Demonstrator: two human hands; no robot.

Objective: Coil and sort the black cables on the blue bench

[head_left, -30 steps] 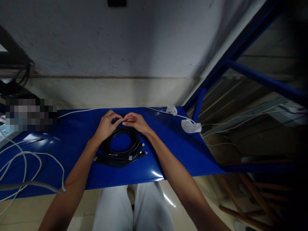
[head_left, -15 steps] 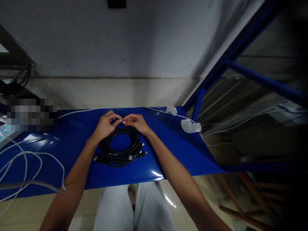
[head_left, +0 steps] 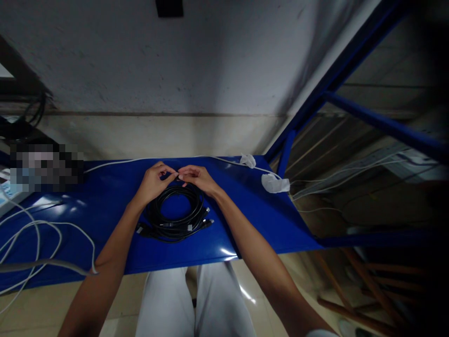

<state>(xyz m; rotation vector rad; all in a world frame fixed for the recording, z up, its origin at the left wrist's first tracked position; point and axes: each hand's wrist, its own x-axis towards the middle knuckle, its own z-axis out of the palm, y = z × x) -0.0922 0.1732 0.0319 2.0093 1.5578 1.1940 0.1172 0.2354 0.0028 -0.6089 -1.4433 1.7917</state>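
Note:
A coil of black cables (head_left: 154,216) lies on the blue table, with several connector ends sticking out at its front and sides. At the coil's far edge my left hand (head_left: 156,180) is closed in a pinch, thumb against forefinger. Facing it, my right hand (head_left: 198,179) pinches too, its fingertips almost touching those of the left. Between them shows a small, thin dark strip (head_left: 177,177), mostly covered by the fingers; it is too small to make out its kind.
White cables (head_left: 58,234) loop over the table's left side, near a white power strip (head_left: 10,199). Along the wall runs another white cable, with crumpled white wrapping (head_left: 275,183) at the right. A blue metal frame (head_left: 287,152) rises at the right end of the table (head_left: 266,224).
My right hand's fingers have shifted slightly at the pinch, and one fingertip now shows lower, near the coil. My left hand and the coil stay nearly in place.

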